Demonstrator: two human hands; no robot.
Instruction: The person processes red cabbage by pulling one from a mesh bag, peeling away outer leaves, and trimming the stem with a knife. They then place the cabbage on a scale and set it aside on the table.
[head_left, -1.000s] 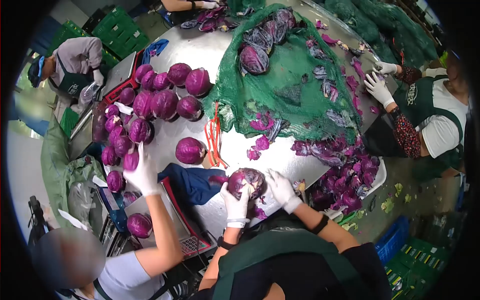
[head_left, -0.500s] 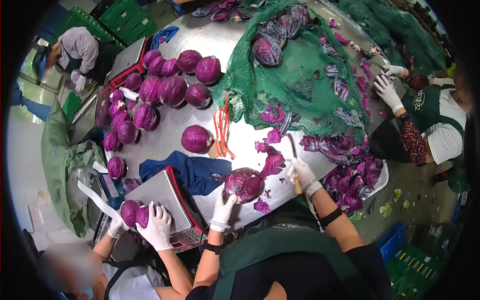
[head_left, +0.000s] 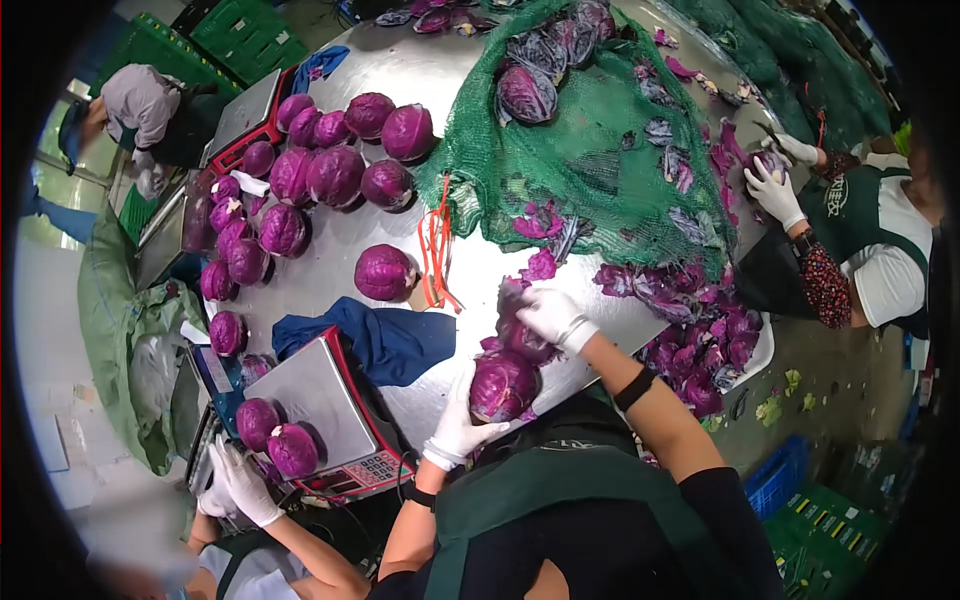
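Observation:
A purple cabbage (head_left: 504,386) rests on the metal table (head_left: 470,335) near its front edge. Against its left side lies my gloved left hand (head_left: 462,422), thumb and fingers spread around the lower left of the head. My gloved right hand (head_left: 553,318) is above the cabbage, its fingers closed on loose purple leaves (head_left: 523,335) at the top of the head. No knife can be made out in it. A single cabbage (head_left: 385,272) sits farther back, beside red straps (head_left: 437,255).
Many cabbages (head_left: 336,176) stand at the left. A green net (head_left: 600,150) covers the back right, near a leaf-filled bin (head_left: 763,358). A blue cloth (head_left: 385,340) and scale (head_left: 300,397) lie left. Co-workers are at both sides.
My right hand moved left onto the leaves; the tool seen in it before no longer shows. The cabbage turned slightly. The left co-worker released two cabbages onto the scale.

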